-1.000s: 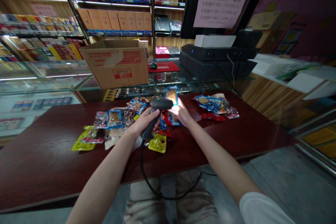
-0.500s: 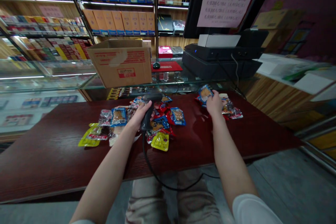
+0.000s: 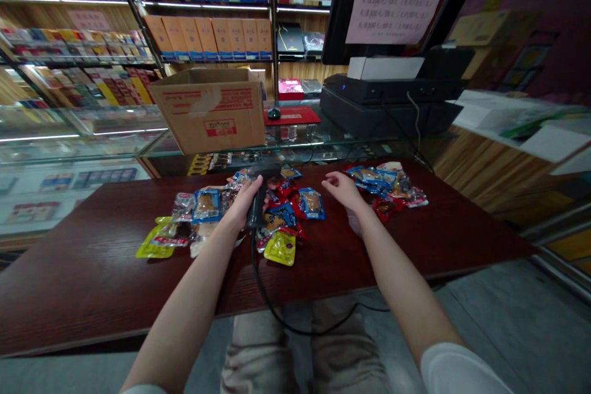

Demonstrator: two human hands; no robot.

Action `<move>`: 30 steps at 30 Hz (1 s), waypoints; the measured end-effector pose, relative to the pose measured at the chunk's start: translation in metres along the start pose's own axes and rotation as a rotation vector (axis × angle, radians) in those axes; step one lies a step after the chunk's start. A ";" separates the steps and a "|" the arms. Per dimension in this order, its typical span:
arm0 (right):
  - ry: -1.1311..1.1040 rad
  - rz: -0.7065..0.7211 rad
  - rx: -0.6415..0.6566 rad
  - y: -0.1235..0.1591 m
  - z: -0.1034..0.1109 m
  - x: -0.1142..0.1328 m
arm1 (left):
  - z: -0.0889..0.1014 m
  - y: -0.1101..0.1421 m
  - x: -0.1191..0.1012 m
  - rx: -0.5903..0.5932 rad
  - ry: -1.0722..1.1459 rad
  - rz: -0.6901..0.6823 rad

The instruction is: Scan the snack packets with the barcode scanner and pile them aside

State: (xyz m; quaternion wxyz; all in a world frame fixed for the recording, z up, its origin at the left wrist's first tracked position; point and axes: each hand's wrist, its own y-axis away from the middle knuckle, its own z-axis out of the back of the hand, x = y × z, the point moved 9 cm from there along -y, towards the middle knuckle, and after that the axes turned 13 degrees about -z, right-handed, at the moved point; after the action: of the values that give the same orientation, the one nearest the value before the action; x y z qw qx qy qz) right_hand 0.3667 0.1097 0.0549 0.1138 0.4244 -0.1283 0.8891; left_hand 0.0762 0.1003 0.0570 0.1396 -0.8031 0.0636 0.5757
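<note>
My left hand [image 3: 244, 202] is wrapped round the handle of a black barcode scanner [image 3: 257, 212], its cable hanging down over the table's front edge. Under and around the scanner lies a loose heap of small snack packets, among them a blue one [image 3: 206, 205], a yellow one [image 3: 280, 248] and a blue-edged one [image 3: 311, 203] at the right side. My right hand [image 3: 342, 189] hovers between the two heaps with bent fingers apart and nothing in them. Just right of it sits a smaller pile of blue, red and clear packets [image 3: 376, 180].
An open cardboard box [image 3: 207, 112] stands on the glass counter behind the dark wooden table [image 3: 83, 271]. To its right are a mouse [image 3: 274, 113] on a red mat and a black till with a monitor [image 3: 392, 108]. Shelves of boxed goods [image 3: 194, 37] line the back.
My right hand carried a blue packet from beside the scanner to the right pile, let it go, and has come back left. The left hand keeps the scanner, which moved slightly left.
</note>
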 end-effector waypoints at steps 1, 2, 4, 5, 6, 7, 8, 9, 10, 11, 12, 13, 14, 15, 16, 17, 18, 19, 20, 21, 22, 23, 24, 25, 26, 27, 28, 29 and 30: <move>0.012 0.003 0.055 0.001 -0.015 0.000 | -0.001 0.000 0.000 -0.004 0.010 0.006; 0.037 0.002 0.092 0.003 -0.028 -0.001 | -0.001 0.001 -0.001 -0.014 0.022 0.007; 0.098 -0.004 0.123 0.005 -0.041 -0.003 | -0.002 0.001 -0.003 -0.039 0.045 -0.002; 0.122 -0.005 0.126 0.006 -0.044 -0.004 | -0.002 0.001 -0.005 -0.050 0.053 -0.009; 0.139 -0.005 0.121 0.006 -0.044 -0.004 | -0.002 0.001 -0.005 -0.054 0.058 -0.014; 0.146 -0.003 0.113 0.005 -0.043 -0.004 | -0.002 0.001 -0.006 -0.055 0.058 -0.017; 0.141 -0.007 0.098 0.004 -0.040 -0.004 | -0.002 0.001 -0.005 -0.052 0.055 -0.017; 0.122 -0.021 0.074 0.002 -0.036 -0.004 | -0.002 0.000 -0.005 -0.045 0.049 -0.015; 0.079 -0.046 0.044 0.000 -0.030 -0.006 | -0.002 0.000 -0.005 -0.040 0.041 -0.013; 0.019 -0.081 0.009 -0.002 -0.024 -0.008 | -0.001 0.000 -0.004 -0.036 0.031 -0.012; -0.045 -0.118 -0.025 -0.004 -0.018 -0.011 | -0.001 0.000 -0.005 -0.032 0.018 -0.014; -0.108 -0.154 -0.053 -0.006 -0.013 -0.014 | -0.002 0.001 -0.005 -0.024 0.004 -0.016; -0.161 -0.188 -0.072 -0.008 -0.008 -0.017 | -0.003 0.001 -0.006 -0.010 -0.014 -0.018; -0.198 -0.217 -0.082 -0.010 -0.005 -0.020 | -0.005 0.002 -0.007 0.007 -0.034 -0.020; -0.234 -0.242 -0.085 -0.011 -0.002 -0.022 | -0.008 0.003 -0.007 0.027 -0.052 -0.022; -0.288 -0.264 -0.084 -0.013 0.001 -0.024 | -0.011 0.004 -0.008 0.050 -0.068 -0.019; -0.368 -0.283 -0.082 -0.014 0.004 -0.026 | -0.014 0.006 -0.007 0.071 -0.079 -0.014; -0.462 -0.292 -0.077 -0.015 0.006 -0.027 | -0.017 0.007 -0.007 0.091 -0.086 -0.008; -0.555 -0.287 -0.071 -0.015 0.008 -0.026 | -0.020 0.009 -0.006 0.108 -0.086 0.001; -0.636 -0.272 -0.065 -0.015 0.010 -0.024 | -0.024 0.010 -0.005 0.125 -0.083 0.009; -0.698 -0.251 -0.061 -0.014 0.012 -0.021 | -0.027 0.012 -0.004 0.143 -0.078 0.017; -0.734 -0.226 -0.059 -0.013 0.014 -0.017 | -0.030 0.013 -0.003 0.161 -0.074 0.022; -0.761 -0.203 -0.056 -0.011 0.015 -0.014 | -0.032 0.014 -0.003 0.181 -0.070 0.026; -0.786 -0.184 -0.054 -0.009 0.016 -0.011 | -0.035 0.016 -0.003 0.199 -0.067 0.031; -0.812 -0.166 -0.048 -0.008 0.016 -0.008 | -0.038 0.017 -0.003 0.215 -0.063 0.036; -0.837 -0.147 -0.037 -0.006 0.016 -0.004 | -0.040 0.018 -0.003 0.226 -0.059 0.041; -0.860 -0.130 -0.023 -0.004 0.016 -0.001 | -0.041 0.019 -0.004 0.234 -0.053 0.045; -0.877 -0.116 -0.005 -0.003 0.015 0.002 | -0.043 0.021 -0.005 0.238 -0.047 0.047; -0.888 -0.107 0.012 -0.001 0.014 0.004 | -0.044 0.022 -0.007 0.240 -0.042 0.046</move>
State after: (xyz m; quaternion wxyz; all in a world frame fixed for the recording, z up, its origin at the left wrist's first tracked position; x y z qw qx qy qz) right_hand 0.3747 0.1070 0.0672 0.0908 0.7717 -0.1373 0.6143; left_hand 0.1080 0.0661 0.0731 0.2226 -0.7666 0.1476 0.5839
